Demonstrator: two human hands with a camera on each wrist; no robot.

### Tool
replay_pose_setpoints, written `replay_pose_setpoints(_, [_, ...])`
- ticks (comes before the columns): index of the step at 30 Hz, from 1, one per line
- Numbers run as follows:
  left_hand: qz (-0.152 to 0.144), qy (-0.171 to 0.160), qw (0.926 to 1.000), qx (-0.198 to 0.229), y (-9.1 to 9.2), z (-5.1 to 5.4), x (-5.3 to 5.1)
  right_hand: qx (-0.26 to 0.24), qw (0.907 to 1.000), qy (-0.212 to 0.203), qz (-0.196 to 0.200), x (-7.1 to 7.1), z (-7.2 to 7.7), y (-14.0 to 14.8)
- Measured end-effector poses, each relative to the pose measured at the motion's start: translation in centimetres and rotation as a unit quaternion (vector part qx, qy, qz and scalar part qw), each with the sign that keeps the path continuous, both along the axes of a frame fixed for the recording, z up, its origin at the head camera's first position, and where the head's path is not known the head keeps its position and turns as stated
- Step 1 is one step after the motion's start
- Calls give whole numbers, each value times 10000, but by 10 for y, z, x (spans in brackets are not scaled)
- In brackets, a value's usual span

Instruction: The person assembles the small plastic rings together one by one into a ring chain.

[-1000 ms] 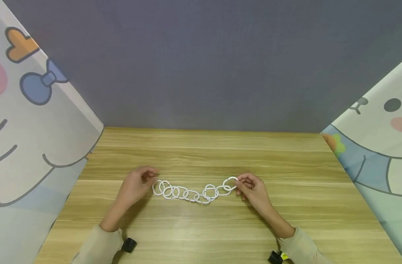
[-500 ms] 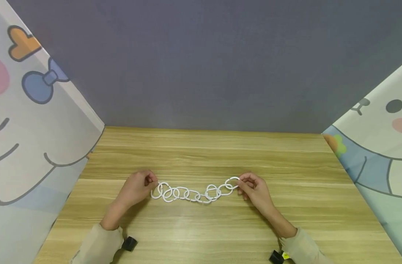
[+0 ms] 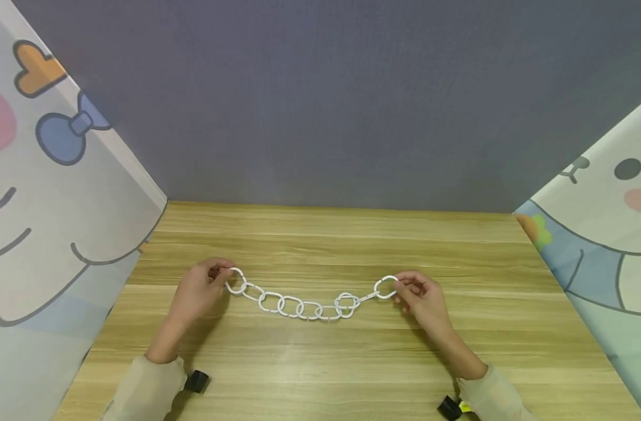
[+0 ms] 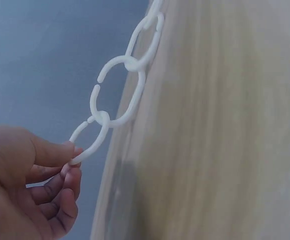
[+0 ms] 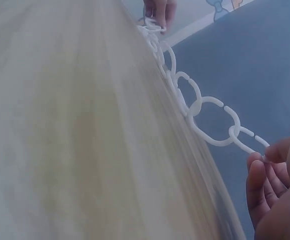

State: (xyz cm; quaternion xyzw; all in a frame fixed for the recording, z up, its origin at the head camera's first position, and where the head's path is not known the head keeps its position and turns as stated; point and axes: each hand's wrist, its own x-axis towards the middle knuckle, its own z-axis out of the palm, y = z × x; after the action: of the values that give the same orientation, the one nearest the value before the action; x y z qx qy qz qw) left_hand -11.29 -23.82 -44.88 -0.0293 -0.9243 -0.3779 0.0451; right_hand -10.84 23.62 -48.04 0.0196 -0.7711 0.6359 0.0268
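Observation:
A white plastic chain point(image 3: 290, 306) of several oval links sags between the two hands over the wooden table. My left hand point(image 3: 198, 287) pinches the link at its left end between thumb and fingers; the left wrist view shows this end link point(image 4: 101, 137) with a small gap in its side. At the other end, my right hand point(image 3: 424, 299) pinches the last link point(image 3: 385, 287). Right of the middle, two links point(image 3: 347, 305) overlap in a bunch. Gaps also show in the links point(image 5: 214, 122) near the right hand in the right wrist view.
The wood-grain table point(image 3: 320, 368) backs onto a grey partition point(image 3: 320, 105). Cartoon-printed panels flank it, one at left point(image 3: 62, 234) and one at right point(image 3: 609, 234). A small black device point(image 3: 197, 382) sits at the left wrist and another black device point(image 3: 449, 407) at the right.
Both hands have moved apart, the left one going left and slightly away, the right one going right. The chain has stretched longer and its left-hand links have spread out.

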Motion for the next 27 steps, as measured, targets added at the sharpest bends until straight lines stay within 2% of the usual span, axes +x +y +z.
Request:
replay_pose_setpoints(7, [419,428,9982,24,-14,8,1,-56,9992,54,-392,-4,4,9])
replay_pose_setpoints(12, [756,481,9957,233,-18,13,2,-210,9978,127,-609,-6,4,15])
replay_pose_setpoints(18, [1093,601,9911,461,-21,13,0,-256,9958,64,-882,-10,6,22])
replay_pose_setpoints(21, [1271,554,9881,659,-22,11,-1,-330,9943,-51,-1009,-12,6,25])
replay_pose_setpoints(27, [1638,348,9766,1349,-26,5,-5,-561,9912,-244,-1172,-20,4,27])
